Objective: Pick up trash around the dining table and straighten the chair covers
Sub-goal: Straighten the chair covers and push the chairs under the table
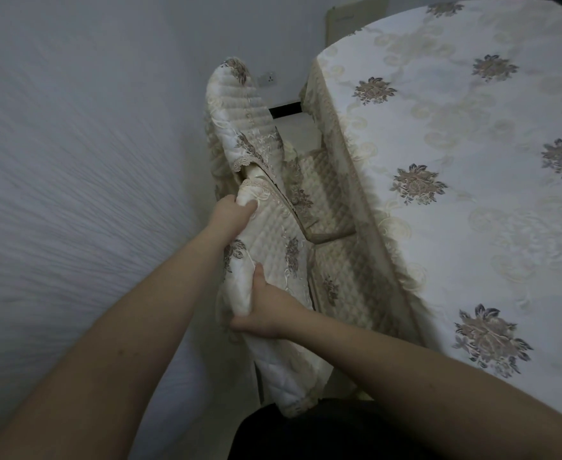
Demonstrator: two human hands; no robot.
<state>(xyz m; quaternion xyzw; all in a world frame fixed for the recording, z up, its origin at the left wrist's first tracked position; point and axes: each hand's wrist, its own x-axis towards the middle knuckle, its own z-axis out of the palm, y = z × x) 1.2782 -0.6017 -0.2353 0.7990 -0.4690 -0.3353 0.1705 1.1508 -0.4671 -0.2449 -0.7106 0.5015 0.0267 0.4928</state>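
two hands grasp the same quilted chair cover point(273, 234), a cream one with grey-brown flower embroidery, draped over the back of the nearer chair. the left hand point(234, 210) clenches the cover's top edge, fingers curled over the rounded fold with a lace trim just beyond them. the right hand point(266, 308) grips a bunched white fold lower on the cover, thumb up along the cloth and fingers wrapped beneath it. the cover hangs on toward the person's dark clothing at the bottom of the view. beyond the left hand stands a second chair back under a matching cover point(239, 117), its top rounded and upright. quilted seat cushions point(329, 200) show between the chair backs and the bench point(472, 161), whose floral cloth hangs over the edge just beside them. a pale wall point(73, 127) fills the left side, with a socket point(269, 78) near the far chair.
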